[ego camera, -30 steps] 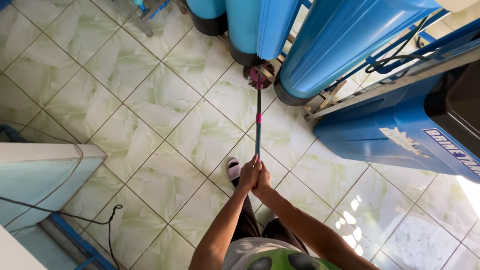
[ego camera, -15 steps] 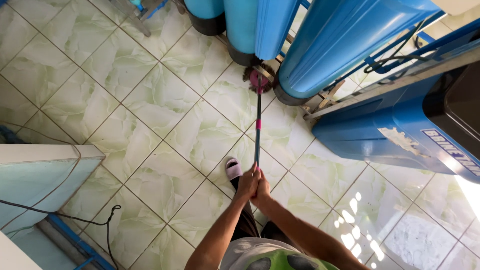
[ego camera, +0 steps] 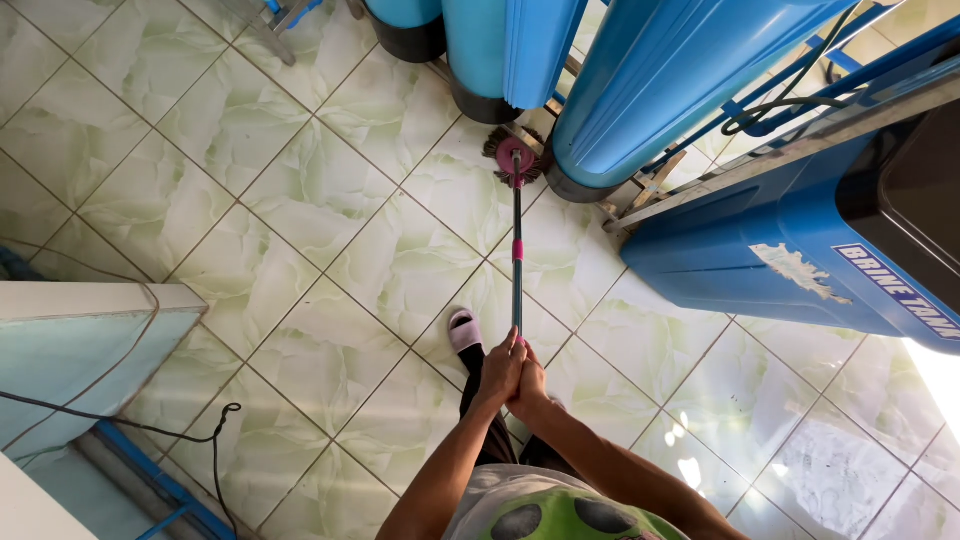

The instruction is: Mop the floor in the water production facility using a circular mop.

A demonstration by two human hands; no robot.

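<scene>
Seen from above, both hands close around the top end of a mop pole (ego camera: 517,270), near the person's body. Left hand (ego camera: 500,372) and right hand (ego camera: 532,388) are pressed together, fingers curled fully round the pole; neither holds anything else, and no gap shows between palm and pole. Just left of the hands, one foot in a pale slipper (ego camera: 464,330) stands on the tile floor (ego camera: 300,200).

From the hands the pole runs straight away to the mop head (ego camera: 516,156), a round magenta disc fringed with dark strands. It lies flat on the floor, pushed into the narrow corner where a dark-based blue cylinder (ego camera: 478,50) meets a large tilted blue tank (ego camera: 660,80); its far strands touch or nearly touch both bases.

Judged from this posture, good work calls for keeping the disc flat, sweeping in short strokes along the tank bases, and drawing dirt back toward the slipper rather than ramming the head under the metal frame (ego camera: 640,200) beside the tank. A black hose (ego camera: 790,100) hangs beyond the mop head, to its right, well clear of the pole.
</scene>
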